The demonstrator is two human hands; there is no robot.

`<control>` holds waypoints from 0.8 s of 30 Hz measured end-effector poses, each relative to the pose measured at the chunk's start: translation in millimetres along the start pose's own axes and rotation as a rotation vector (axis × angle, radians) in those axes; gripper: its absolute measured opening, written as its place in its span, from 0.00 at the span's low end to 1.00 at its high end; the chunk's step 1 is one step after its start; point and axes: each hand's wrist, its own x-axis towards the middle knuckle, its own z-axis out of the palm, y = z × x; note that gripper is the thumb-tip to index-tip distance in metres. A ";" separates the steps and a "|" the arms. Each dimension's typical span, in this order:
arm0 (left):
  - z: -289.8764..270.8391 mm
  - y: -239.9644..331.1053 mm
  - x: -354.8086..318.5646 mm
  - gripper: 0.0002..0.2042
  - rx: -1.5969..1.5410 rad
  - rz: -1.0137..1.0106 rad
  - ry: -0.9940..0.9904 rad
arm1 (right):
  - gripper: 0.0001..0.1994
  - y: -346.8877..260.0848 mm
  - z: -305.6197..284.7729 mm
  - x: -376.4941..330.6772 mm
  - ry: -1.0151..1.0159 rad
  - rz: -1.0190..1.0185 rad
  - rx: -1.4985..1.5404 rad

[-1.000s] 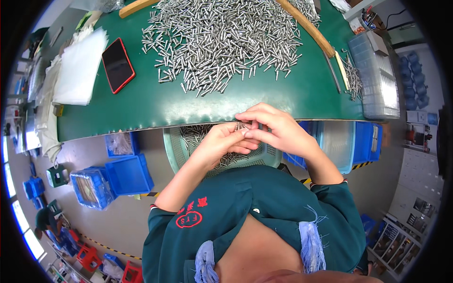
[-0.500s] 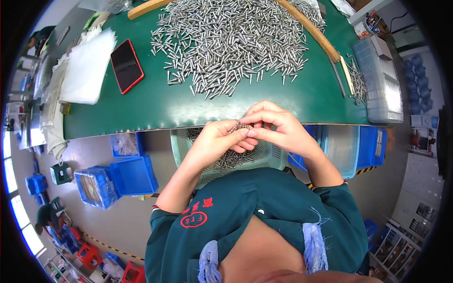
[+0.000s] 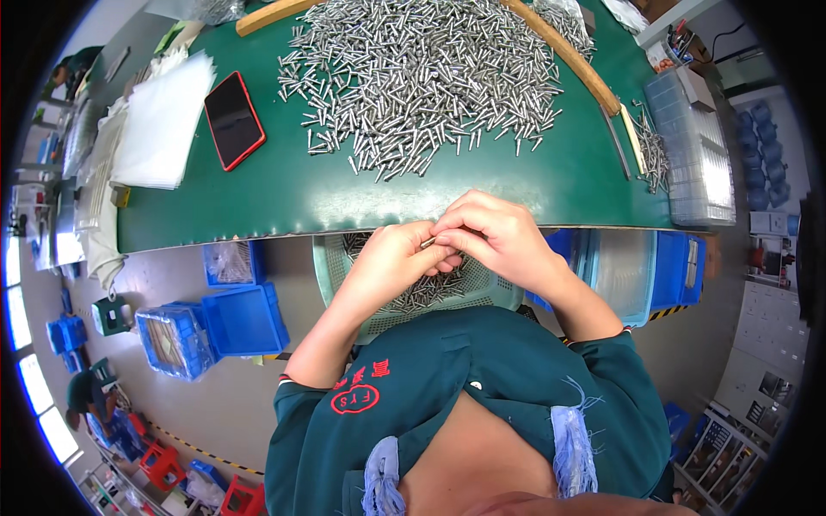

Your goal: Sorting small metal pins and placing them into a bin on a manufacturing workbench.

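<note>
My left hand [image 3: 387, 265] and my right hand [image 3: 501, 236] meet over the near edge of the table. Between the left thumb and fingers a bit of a small metal pin [image 3: 428, 243] shows; my fingers hide the rest. The right fingertips press together against the left hand at the same spot, and what they pinch is covered. Below both hands sits a pale green perforated basket [image 3: 323, 268] holding many loose metal pins [image 3: 420, 297]. Beyond them, a wide heap of silvery metal pins [image 3: 422, 82] is spread over the green table [image 3: 284, 193].
Wooden bars [image 3: 572, 58] flank the heap. On the left lie a red-edged phone [image 3: 234, 122] and white sheets [image 3: 163, 125]. At right stand clear plastic trays [image 3: 693, 146] beside longer metal pieces [image 3: 652, 150]. Blue bins [image 3: 245, 320] rest on the floor; a person [image 3: 90, 400] is far left.
My right hand has closed in over the left fingertips, covering the cluster of pins that showed between the hands. The heap and basket look the same.
</note>
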 end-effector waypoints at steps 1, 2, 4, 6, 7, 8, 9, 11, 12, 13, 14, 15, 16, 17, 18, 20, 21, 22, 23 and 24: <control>-0.8 4.0 -2.1 0.12 -0.002 0.002 0.000 | 0.04 1.0 -0.2 -0.1 -0.010 0.063 0.052; -0.7 8.8 -5.2 0.12 -0.116 -0.006 -0.048 | 0.04 1.7 -1.0 -1.0 -0.021 0.126 0.102; -3.2 10.1 -7.0 0.14 -0.211 -0.010 -0.138 | 0.07 3.7 -0.5 -1.8 0.003 0.477 0.539; -3.3 7.7 -8.7 0.13 -0.264 0.066 -0.157 | 0.10 9.4 -2.9 -1.8 -0.043 0.519 0.706; -2.4 6.9 -9.8 0.12 -0.315 0.137 -0.173 | 0.11 11.8 -1.6 -3.4 -0.035 0.596 0.946; -1.5 7.0 -10.7 0.11 -0.321 0.150 -0.171 | 0.12 13.4 -0.1 -4.9 -0.026 0.670 1.187; -1.0 7.7 -10.3 0.11 -0.322 0.154 -0.174 | 0.14 11.8 4.6 -5.8 0.011 0.728 1.205; -0.3 8.6 -9.7 0.11 -0.305 0.147 -0.183 | 0.14 13.7 9.1 -8.3 -0.005 0.738 1.304; 0.2 8.7 -9.3 0.11 -0.306 0.148 -0.184 | 0.14 14.7 10.2 -9.2 -0.024 0.747 1.407; 1.1 8.9 -8.5 0.11 -0.360 0.122 -0.177 | 0.14 15.6 10.0 -9.7 -0.023 0.748 1.406; 2.2 8.9 -8.3 0.11 -0.414 0.095 -0.169 | 0.14 16.3 9.8 -10.0 -0.019 0.739 1.405; 3.6 8.6 -8.0 0.11 -0.415 0.094 -0.169 | 0.13 16.6 9.9 -10.4 -0.014 0.731 1.404; 5.3 7.7 -7.5 0.12 -0.471 0.071 -0.145 | 0.13 16.2 11.3 -10.7 -0.014 0.732 1.405; 6.8 6.7 -6.8 0.13 -0.526 0.049 -0.120 | 0.13 15.1 13.3 -11.0 0.026 0.736 1.413; 8.0 3.9 -5.7 0.13 -0.526 0.047 -0.121 | 0.13 14.3 14.7 -11.8 0.067 0.739 1.421; 9.7 -3.9 -3.0 0.13 -0.625 0.021 -0.094 | 0.12 9.7 11.9 -12.9 0.070 0.708 1.371; 9.6 -6.1 -2.4 0.13 -0.625 0.019 -0.093 | 0.12 7.9 11.2 -13.3 0.072 0.676 1.319; 9.2 -7.8 -1.8 0.12 -0.645 0.016 -0.115 | 0.12 6.9 12.6 -13.9 0.071 0.677 1.321; 9.0 -9.9 -1.4 0.12 -0.665 0.014 -0.136 | 0.11 5.8 14.7 -14.0 0.111 0.659 1.161; 9.0 -12.8 -1.1 0.12 -0.664 0.012 -0.135 | 0.10 4.9 16.4 -13.9 0.149 0.639 1.002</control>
